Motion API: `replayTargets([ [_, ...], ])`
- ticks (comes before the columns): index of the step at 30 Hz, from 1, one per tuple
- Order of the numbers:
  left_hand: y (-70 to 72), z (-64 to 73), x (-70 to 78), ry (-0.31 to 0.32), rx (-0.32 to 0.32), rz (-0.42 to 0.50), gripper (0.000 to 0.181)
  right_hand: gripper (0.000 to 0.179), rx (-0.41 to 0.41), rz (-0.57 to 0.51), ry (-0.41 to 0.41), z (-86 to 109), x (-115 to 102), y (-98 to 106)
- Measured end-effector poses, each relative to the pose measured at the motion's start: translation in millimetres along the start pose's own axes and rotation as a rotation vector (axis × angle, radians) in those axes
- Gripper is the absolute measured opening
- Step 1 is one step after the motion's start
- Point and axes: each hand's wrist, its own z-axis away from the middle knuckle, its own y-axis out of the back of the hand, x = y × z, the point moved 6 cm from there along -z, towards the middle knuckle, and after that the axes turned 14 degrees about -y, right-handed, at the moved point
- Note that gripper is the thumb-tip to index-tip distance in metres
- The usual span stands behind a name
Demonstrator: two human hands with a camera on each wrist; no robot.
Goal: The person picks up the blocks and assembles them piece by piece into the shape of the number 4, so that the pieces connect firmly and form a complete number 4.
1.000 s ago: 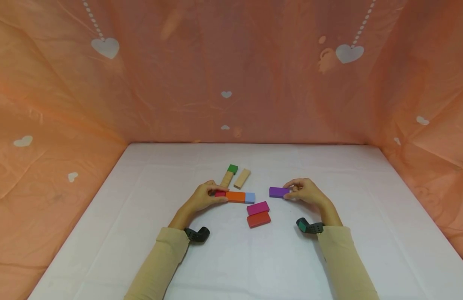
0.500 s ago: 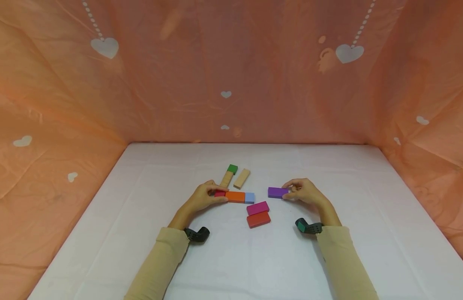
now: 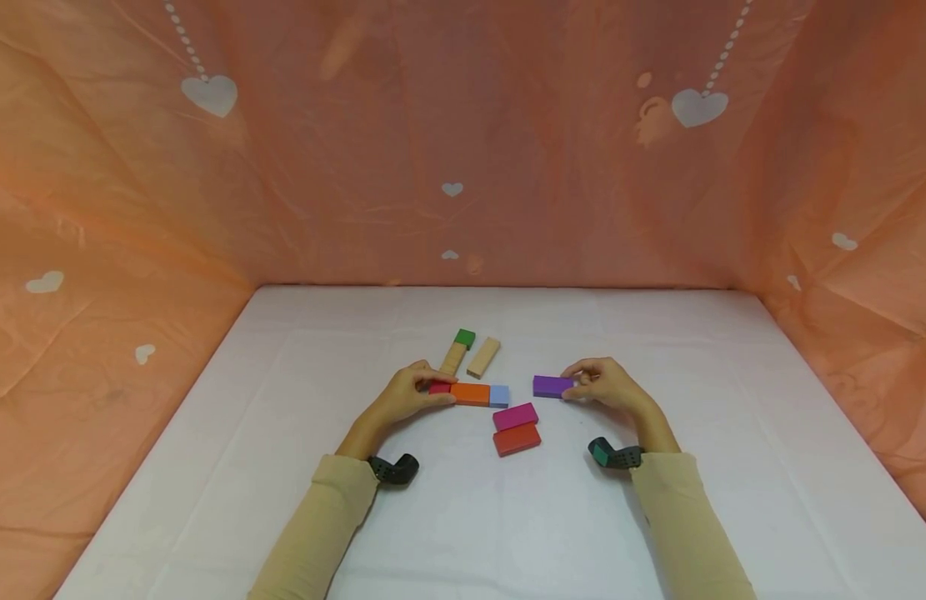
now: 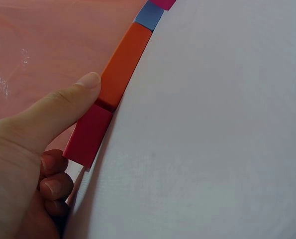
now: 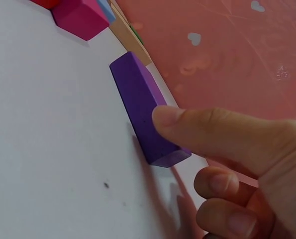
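An orange block [image 3: 471,394] lies in a row between a crimson block [image 3: 439,388] on its left and a light blue block [image 3: 499,396] on its right. My left hand [image 3: 410,393] reaches over the crimson block, thumb and finger pinching the orange one close to where the two meet. To the right, my right hand [image 3: 608,385] pinches the right end of a purple block [image 5: 143,114] between thumb and finger. A shadow falls beneath the purple block in the right wrist view. A gap separates it from the light blue block.
In front of the row lie a magenta block [image 3: 515,416] and a red block [image 3: 518,440], side by side. Behind it are a plain wooden block [image 3: 483,357], another wooden block [image 3: 453,359] and a green block [image 3: 465,338] at its far end. White cloth [image 3: 493,533] covers the table.
My right hand has moved slightly left with the purple block, narrowing the gap to the light blue block. My left hand and the other blocks have stayed in place.
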Motion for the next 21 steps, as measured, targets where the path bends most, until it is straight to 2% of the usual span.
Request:
replayTargets([
  [21, 0.3, 1.4, 1.7, -0.003, -0.004, 0.011, 0.033, 0.035, -0.018, -0.017, 0.007, 0.8, -4.4, -5.5],
])
